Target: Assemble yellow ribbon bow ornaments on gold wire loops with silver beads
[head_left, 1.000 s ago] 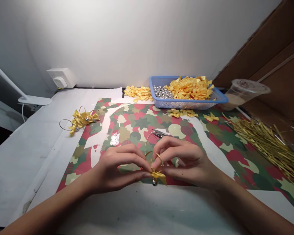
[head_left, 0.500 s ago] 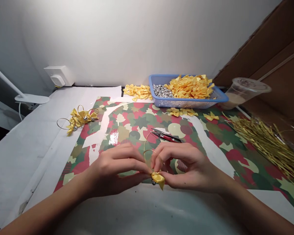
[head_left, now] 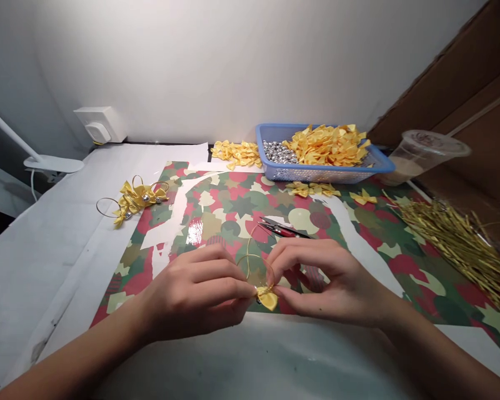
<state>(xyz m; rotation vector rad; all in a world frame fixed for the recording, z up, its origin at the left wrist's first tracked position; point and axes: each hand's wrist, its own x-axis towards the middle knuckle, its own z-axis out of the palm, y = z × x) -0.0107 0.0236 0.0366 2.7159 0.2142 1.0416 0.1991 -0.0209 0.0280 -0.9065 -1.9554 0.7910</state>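
Between my two hands is a small yellow ribbon bow (head_left: 268, 299) with a loop of gold cord (head_left: 252, 256) rising above it. My left hand (head_left: 206, 286) pinches the bow's left side, where a silver bell is mostly hidden. The fingertips of my right hand (head_left: 323, 280) are closed on the gold cord at the bow's right side. Just beyond my right hand lie thread snips (head_left: 281, 229) with dark blades and a red part. Bows with bells and gold loops (head_left: 136, 199) lie in a cluster on the left.
A blue basket (head_left: 329, 174) at the back holds silver bells and yellow bows. More yellow bows (head_left: 236, 153) lie beside it. Gold cords (head_left: 454, 244) are bundled at right, near a plastic cup (head_left: 420, 155). Patterned paper (head_left: 241, 208) covers the table; a lamp base (head_left: 54, 163) stands left.
The bow has turned between my fingers, so its bell is now mostly hidden. My right fingers have shifted to the cord at its right side. The snips show more fully.
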